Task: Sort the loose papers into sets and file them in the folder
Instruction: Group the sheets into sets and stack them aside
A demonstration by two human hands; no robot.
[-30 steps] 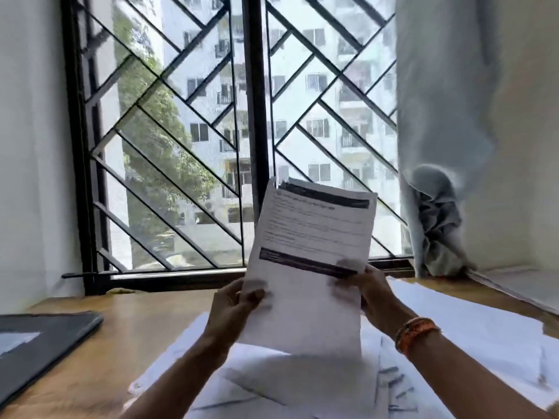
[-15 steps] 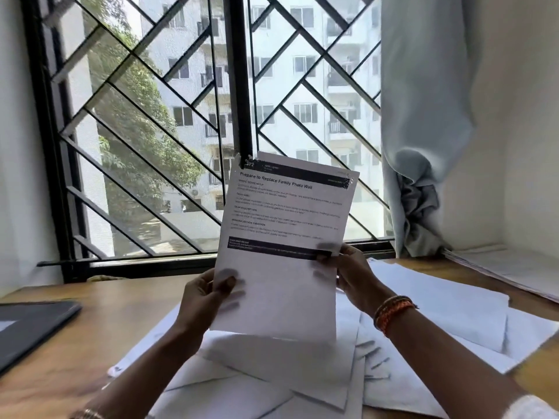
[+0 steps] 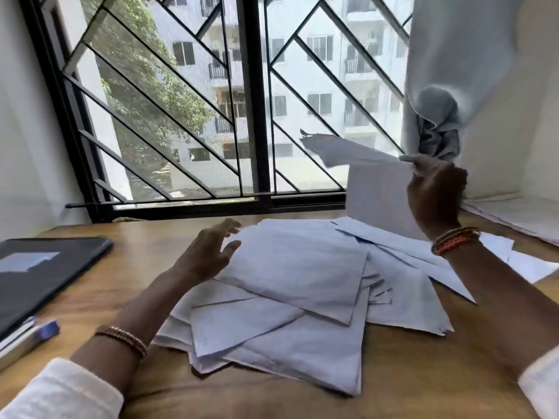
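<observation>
A messy pile of loose white papers [image 3: 290,285] lies face down across the middle of the wooden desk [image 3: 408,376]. My right hand [image 3: 432,195] pinches one sheet [image 3: 375,192] at its top edge and holds it up at the right, above the far end of the pile; the sheet's upper part folds over towards the window. My left hand [image 3: 211,252] hovers over the pile's left edge with fingers spread and holds nothing. A dark folder [image 3: 45,270] lies shut at the desk's left edge.
A blue-capped pen [image 3: 33,337] lies by the folder's near corner. A barred window [image 3: 254,98] runs along the back of the desk. A grey curtain [image 3: 438,86] hangs at the right, above a low white ledge [image 3: 514,213].
My left hand has let go of the printed sheet and dropped towards the pile. My right hand has carried the sheet to the right, where it now flops over. The camera has tilted down.
</observation>
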